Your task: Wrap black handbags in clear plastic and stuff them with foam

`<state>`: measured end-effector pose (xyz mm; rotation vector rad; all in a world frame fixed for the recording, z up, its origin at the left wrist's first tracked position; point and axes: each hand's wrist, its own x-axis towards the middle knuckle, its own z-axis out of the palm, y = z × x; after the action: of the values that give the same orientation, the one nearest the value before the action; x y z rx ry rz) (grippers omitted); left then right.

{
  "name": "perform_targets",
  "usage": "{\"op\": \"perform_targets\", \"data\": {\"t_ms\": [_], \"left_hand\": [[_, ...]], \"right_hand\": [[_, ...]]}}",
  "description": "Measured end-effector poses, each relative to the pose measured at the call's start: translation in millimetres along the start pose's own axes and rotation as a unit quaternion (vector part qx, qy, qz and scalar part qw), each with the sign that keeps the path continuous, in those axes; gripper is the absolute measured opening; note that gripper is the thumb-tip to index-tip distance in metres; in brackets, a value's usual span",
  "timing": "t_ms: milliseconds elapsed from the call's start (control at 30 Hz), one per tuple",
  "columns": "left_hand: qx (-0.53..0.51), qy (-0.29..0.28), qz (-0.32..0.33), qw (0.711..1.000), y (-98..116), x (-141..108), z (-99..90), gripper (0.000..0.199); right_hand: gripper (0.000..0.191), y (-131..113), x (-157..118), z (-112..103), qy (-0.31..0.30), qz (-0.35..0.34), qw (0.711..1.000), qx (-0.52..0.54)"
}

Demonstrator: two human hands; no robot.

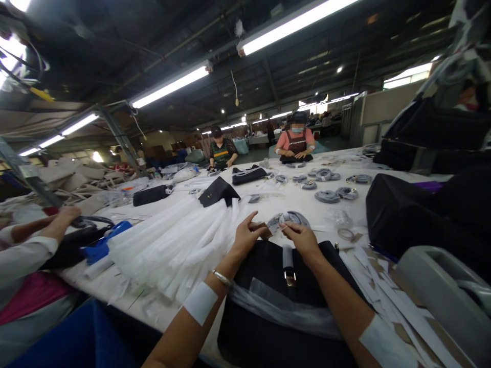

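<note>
A black bag (284, 317) lies on the table in front of me, with a gold buckle (290, 278) and a clear plastic strip (284, 309) across it. Beyond its top edge, my left hand (247, 235) pinches a small brown card (264, 231). My right hand (301, 237) is closed at the fingertips on something small and pale that I cannot make out. Just behind both hands lies a coiled grey strap (297, 219).
White foam strips (164, 245) are piled at left. Several coiled straps (326, 196) and black bags (218, 193) lie farther back. A grey tape dispenser (441, 291) and paper strips (399, 301) are at right. A co-worker's arms (49, 230) reach in from the left; two people sit across.
</note>
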<state>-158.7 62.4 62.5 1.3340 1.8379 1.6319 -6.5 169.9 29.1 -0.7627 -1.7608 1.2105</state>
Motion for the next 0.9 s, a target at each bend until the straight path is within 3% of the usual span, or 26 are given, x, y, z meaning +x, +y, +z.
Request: {"op": "perform_targets", "data": {"t_ms": [100,200,300,400,533,700,800,900], "left_hand": [[-0.065,0.05,-0.029,0.996,-4,-3,-13.2,0.057],[-0.103,0.111,-0.012,0.988,0,-7,-31.3,0.049],[-0.074,0.161,0.023,0.984,8,-10,-49.6,0.043],[0.005,0.168,0.046,0.985,13,-17,-63.8,0.037],[0.111,0.157,0.057,0.98,3,-29,-80.9,0.037],[0.092,0.09,-0.023,0.991,-23,-44,-98.1,0.054],[0.114,0.067,-0.028,0.991,-25,-42,-96.8,0.053],[0.087,0.086,0.002,0.992,-15,-26,-88.5,0.047]], "right_hand": [[0.026,5,-1,0,-0.054,-0.019,0.998,-0.035],[0.027,5,-5,3,-0.105,-0.043,0.991,-0.071],[0.023,5,-7,4,-0.129,-0.061,0.985,-0.095],[0.018,5,-7,4,-0.131,-0.07,0.982,-0.113],[0.025,2,-5,0,-0.083,-0.061,0.988,-0.115],[0.03,-10,-3,-4,0.049,-0.034,0.998,-0.029],[0.032,-16,-2,-5,0.095,-0.026,0.995,0.025],[0.037,-16,0,-5,0.146,-0.016,0.985,0.093]]}}
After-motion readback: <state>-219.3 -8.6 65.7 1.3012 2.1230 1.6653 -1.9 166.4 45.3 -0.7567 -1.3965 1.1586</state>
